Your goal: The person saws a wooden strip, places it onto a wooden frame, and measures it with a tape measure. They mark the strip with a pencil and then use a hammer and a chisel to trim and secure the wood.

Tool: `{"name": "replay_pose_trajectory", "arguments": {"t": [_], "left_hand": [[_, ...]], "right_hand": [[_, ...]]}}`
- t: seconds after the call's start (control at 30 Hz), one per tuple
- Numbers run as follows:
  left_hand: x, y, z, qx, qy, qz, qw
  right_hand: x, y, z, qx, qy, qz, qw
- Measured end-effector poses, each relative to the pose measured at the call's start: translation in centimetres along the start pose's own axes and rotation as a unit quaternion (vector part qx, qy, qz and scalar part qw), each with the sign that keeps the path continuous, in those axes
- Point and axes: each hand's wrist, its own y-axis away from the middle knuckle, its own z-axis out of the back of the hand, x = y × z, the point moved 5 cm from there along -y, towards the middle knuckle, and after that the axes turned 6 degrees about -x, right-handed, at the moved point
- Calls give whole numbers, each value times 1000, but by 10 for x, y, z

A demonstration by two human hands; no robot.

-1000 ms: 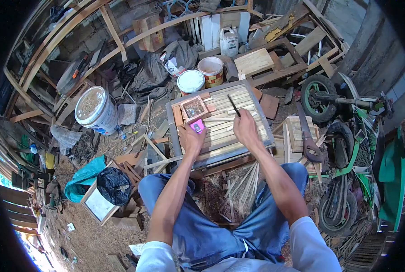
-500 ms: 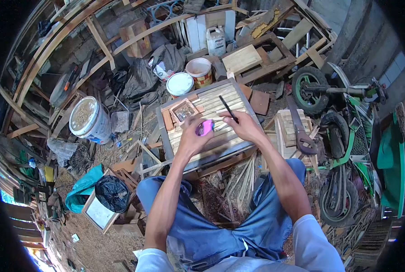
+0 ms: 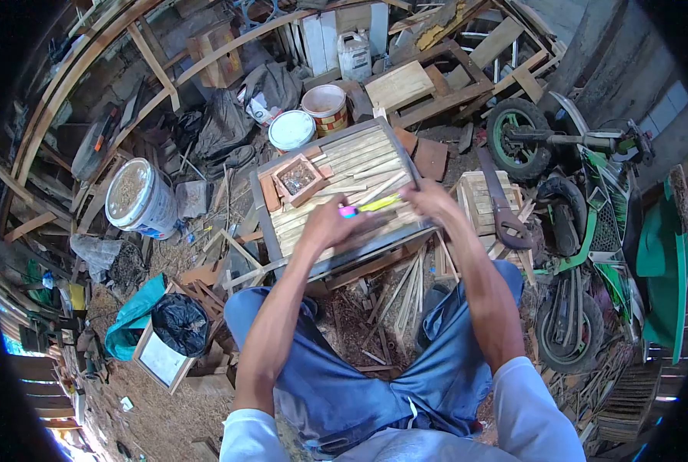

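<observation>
In my left hand [image 3: 330, 225] is a small pink and blue tape measure [image 3: 348, 211], gripped by the fingers. Its yellow blade [image 3: 379, 203] stretches right to my right hand [image 3: 430, 202], whose closed fingers are at the blade's end. A dark pencil-like stick [image 3: 411, 171] juts up from my right hand. Both hands are over a low workbench [image 3: 359, 158] topped with pale wooden strips in a dark frame. A small square wooden box [image 3: 297, 179] with small bits inside sits on the bench's left part, beyond my left hand.
Buckets [image 3: 291, 131] stand behind the bench, and a larger bucket [image 3: 140, 196] is at the left. A handsaw [image 3: 505, 208] lies on a wooden piece at the right, near a green motorbike [image 3: 590, 223]. Loose sticks [image 3: 411, 289] lie between the knees.
The yellow blade now shows between my hands, which are farther apart. My right hand has moved right. The view has shifted slightly.
</observation>
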Motion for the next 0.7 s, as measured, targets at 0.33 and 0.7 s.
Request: {"name": "replay_pose_trajectory", "arguments": {"t": [0.33,0.7], "left_hand": [[34,5,-13,-35,4,-85,996],[26,14,-4,-44,-109,-135,984]], "right_hand": [[-37,-18,-5,-70,88,109,988],[-42,-23,-17,-81,123,89,985]]}}
